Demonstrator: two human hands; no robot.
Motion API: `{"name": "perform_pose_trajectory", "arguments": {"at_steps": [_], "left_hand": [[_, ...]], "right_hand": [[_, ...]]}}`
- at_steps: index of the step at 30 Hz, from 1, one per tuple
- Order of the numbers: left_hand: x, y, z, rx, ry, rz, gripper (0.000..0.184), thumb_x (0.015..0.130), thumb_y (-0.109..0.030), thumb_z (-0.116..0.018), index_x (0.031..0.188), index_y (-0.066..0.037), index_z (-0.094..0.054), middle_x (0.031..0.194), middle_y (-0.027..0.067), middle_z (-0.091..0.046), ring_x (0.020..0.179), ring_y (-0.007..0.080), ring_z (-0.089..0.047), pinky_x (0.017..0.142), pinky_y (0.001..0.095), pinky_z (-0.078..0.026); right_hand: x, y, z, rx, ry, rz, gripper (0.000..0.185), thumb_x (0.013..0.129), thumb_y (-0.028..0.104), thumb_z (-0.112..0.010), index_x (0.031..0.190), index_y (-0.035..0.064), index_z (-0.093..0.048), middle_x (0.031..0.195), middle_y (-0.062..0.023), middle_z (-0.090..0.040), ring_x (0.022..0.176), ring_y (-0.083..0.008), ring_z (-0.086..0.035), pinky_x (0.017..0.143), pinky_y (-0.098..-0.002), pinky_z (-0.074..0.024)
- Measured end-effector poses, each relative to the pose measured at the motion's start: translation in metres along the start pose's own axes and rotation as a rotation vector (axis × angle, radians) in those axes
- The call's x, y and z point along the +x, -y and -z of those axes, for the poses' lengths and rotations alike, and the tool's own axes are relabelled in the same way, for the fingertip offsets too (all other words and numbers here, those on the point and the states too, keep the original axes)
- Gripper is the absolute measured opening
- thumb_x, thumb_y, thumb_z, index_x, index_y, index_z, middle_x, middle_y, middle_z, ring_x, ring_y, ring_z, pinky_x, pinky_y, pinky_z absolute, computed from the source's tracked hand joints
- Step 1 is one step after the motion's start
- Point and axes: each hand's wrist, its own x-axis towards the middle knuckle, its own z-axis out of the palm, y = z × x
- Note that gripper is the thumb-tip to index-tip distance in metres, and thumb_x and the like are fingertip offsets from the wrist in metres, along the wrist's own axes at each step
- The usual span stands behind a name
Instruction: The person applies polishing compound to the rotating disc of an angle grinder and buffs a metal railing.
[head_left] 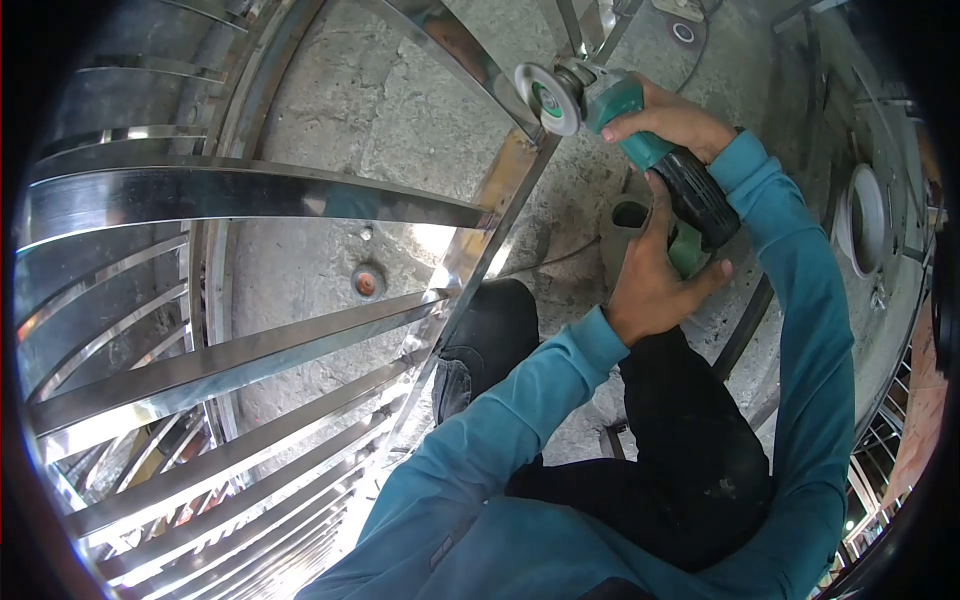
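Note:
A green and black angle grinder [677, 175] is held at the upper right, its round disc [548, 98] beside the end of a metal bar of the frame [515, 170]. My right hand [672, 120] is wrapped round the green front part of the grinder. Below it, my left hand [655, 275] has its fingers spread, with the fingertips close to the black rear body. Whether they touch the body I cannot tell. The shiny bars [260, 190] run from the frame's edge toward the left.
A loose round disc [368, 281] lies on the concrete floor [350, 110] between the bars. At the right stands a pale round ring or bowl [862, 220]. A cable runs across the floor at the top right. My bent legs [690, 440] are below my hands.

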Motion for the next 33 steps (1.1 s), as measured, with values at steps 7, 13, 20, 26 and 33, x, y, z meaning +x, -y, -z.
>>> {"name": "perform_pose_trajectory", "arguments": {"at_steps": [7, 13, 20, 26, 33], "left_hand": [[-0.011, 0.014, 0.013, 0.096, -0.053, -0.015, 0.097, 0.079, -0.023, -0.078, 0.148, 0.012, -0.021, 0.123, 0.0283, -0.057, 0.112, 0.0354, -0.062, 0.096, 0.0377, -0.048], [-0.019, 0.019, 0.012, 0.41, 0.027, -0.204, 0.088, 0.071, -0.033, -0.086, 0.145, -0.008, -0.045, 0.119, 0.021, -0.057, 0.102, 0.0363, -0.063, 0.088, 0.0419, -0.053], [-0.004, 0.027, 0.009, 0.753, 0.084, -0.457, 0.075, 0.064, -0.04, -0.087, 0.132, -0.022, -0.059, 0.126, 0.0164, -0.052, 0.102, 0.0351, -0.062, 0.083, 0.0445, -0.057], [-0.001, 0.027, 0.015, 0.839, 0.194, -0.59, 0.066, 0.067, -0.037, -0.085, 0.127, -0.021, -0.062, 0.129, 0.0161, -0.051, 0.102, 0.0348, -0.061, 0.082, 0.0436, -0.057], [-0.001, 0.03, 0.02, 0.474, 0.25, -0.352, 0.057, 0.076, -0.026, -0.081, 0.127, -0.009, -0.061, 0.119, 0.0152, -0.06, 0.102, 0.0327, -0.063, 0.085, 0.0435, -0.056]], "right_hand": [[-0.031, -0.01, -0.008, 0.189, -0.07, 0.049, 0.077, 0.075, 0.022, -0.079, 0.138, 0.0021, -0.04, 0.112, -0.0127, -0.058, 0.095, -0.0227, -0.061, 0.077, -0.0343, -0.0536], [-0.089, -0.062, -0.001, 0.761, -0.283, -0.141, 0.046, 0.081, 0.028, -0.075, 0.113, -0.0002, -0.056, 0.089, -0.0097, -0.063, 0.073, -0.0196, -0.066, 0.064, -0.0311, -0.0565], [-0.11, -0.094, -0.007, 1.177, -0.455, -0.121, 0.037, 0.087, 0.03, -0.068, 0.101, -0.0024, -0.059, 0.082, -0.0129, -0.064, 0.07, -0.0219, -0.066, 0.063, -0.031, -0.0572], [-0.123, -0.11, -0.013, 1.306, -0.486, -0.06, 0.037, 0.087, 0.03, -0.068, 0.1, -0.0034, -0.058, 0.084, -0.0157, -0.064, 0.073, -0.0246, -0.067, 0.067, -0.0343, -0.0585], [-0.128, -0.125, -0.012, 1.463, -0.509, 0.011, 0.042, 0.087, 0.031, -0.069, 0.104, -0.0053, -0.056, 0.089, -0.0164, -0.064, 0.084, -0.0305, -0.069, 0.08, -0.0466, -0.058]]}}
